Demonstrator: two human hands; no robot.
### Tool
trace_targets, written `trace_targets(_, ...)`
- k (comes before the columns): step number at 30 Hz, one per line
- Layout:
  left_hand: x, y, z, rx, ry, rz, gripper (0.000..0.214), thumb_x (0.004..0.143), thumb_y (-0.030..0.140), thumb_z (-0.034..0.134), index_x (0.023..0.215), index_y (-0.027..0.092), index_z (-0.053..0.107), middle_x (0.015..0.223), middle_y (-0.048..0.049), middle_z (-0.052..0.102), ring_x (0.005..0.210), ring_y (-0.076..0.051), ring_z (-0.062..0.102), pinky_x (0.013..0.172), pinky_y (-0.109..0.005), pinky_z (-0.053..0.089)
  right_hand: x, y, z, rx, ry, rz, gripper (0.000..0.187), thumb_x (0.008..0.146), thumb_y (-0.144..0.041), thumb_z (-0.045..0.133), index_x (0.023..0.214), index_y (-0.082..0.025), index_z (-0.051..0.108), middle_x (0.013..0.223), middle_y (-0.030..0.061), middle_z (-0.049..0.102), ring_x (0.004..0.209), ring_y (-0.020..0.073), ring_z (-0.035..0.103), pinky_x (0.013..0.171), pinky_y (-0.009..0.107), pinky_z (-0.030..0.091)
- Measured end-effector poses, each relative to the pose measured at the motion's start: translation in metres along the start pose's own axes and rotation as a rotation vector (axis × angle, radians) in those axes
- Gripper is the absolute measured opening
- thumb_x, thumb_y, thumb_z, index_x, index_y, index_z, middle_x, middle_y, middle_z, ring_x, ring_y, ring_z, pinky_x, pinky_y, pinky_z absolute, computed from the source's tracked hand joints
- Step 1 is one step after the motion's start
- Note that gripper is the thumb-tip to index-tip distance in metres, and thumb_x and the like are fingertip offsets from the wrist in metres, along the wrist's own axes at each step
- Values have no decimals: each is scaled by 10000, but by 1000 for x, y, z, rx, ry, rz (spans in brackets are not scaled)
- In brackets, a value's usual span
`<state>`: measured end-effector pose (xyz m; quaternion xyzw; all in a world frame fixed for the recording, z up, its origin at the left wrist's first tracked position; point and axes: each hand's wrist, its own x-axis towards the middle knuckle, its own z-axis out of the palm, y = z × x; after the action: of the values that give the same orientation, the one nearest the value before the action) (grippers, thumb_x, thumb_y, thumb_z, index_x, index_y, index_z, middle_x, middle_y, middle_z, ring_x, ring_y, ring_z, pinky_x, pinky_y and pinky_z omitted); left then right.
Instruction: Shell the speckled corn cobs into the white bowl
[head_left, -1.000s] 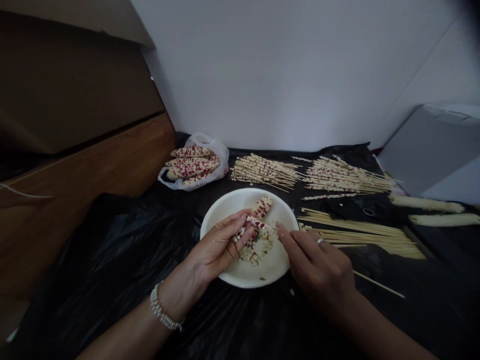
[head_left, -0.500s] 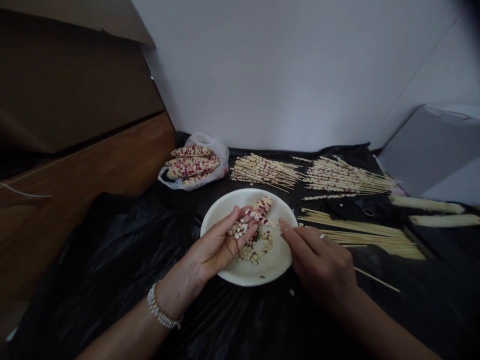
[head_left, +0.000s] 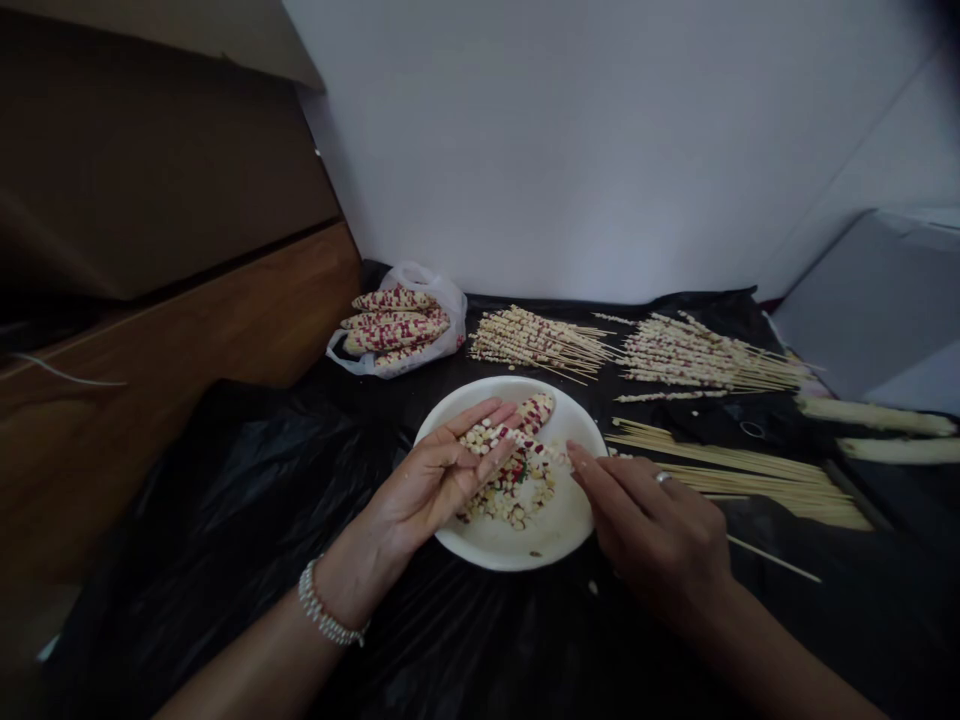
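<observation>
My left hand (head_left: 442, 475), palm up with its fingers stretched out, is over the white bowl (head_left: 577, 520). Loose corn kernels (head_left: 517, 505) lie in the bowl, and some show by the left fingers; whether any rest on the hand I cannot tell. My right hand (head_left: 660, 525) is closed round a skewer threaded with kernels (head_left: 529, 440). The skewer's loaded end reaches over the bowl to my left fingertips, and its bare stick (head_left: 772, 558) sticks out behind the right hand. Inside the bowl, a speckled corn cob (head_left: 537, 411) leans at the far side.
A plastic bag (head_left: 450, 310) of speckled cobs stands back left. Two piles of kernel skewers, one left (head_left: 525, 340) and one right (head_left: 675, 355), lie behind the bowl. Bare sticks (head_left: 772, 488) and two stripped cobs (head_left: 877, 413) are at right. Black plastic (head_left: 285, 500) covers the surface.
My left hand has tipped and its fingers have straightened; the kernels cupped in its palm are no longer there. More kernels show at the bowl's left. The view has shifted slightly.
</observation>
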<state>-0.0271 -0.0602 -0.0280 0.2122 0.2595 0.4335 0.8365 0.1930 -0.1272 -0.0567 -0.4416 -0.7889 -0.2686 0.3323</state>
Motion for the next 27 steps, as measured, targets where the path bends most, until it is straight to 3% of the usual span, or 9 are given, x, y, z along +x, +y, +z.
trace_targets(6,-2,0,5,65,65,6,668,831,-81,494,1454,148,414,1428,-165,526,1304,-264,500,1108,-349,410,-2,-1,1,-14,-27,-2,429,864,-68,622,1289,-104,585,941,62,710,768,162,611,662,296,423)
trace_targets(13,-1,-4,7,151,164,45,443,839,-24,565,1265,90,601,1276,-175,644,1189,-240,611,1028,-300,491,-3,-1,1,-9,-49,-15,429,869,-71,612,1295,-105,584,944,65,707,816,172,627,695,297,445)
trace_targets(19,0,-3,5,110,225,46,331,876,40,548,1197,58,625,1223,-197,663,1128,-236,649,962,-273,535,-2,-1,1,-16,-28,-20,380,882,-85,604,1262,-90,602,939,69,712,778,164,613,662,294,423)
trace_targets(21,0,-2,6,70,209,31,400,853,0,529,1243,60,595,1261,-198,642,1165,-251,626,993,-310,521,-1,-1,0,-27,-31,-18,376,879,-88,613,1255,-94,609,920,62,712,763,161,605,654,291,414)
trace_targets(27,-3,0,5,11,91,-13,894,635,-193,378,1441,190,422,1394,-127,562,1248,-239,562,1065,-376,459,0,-1,2,-47,-14,4,400,843,-39,631,1237,-107,623,868,37,708,692,140,565,595,282,370)
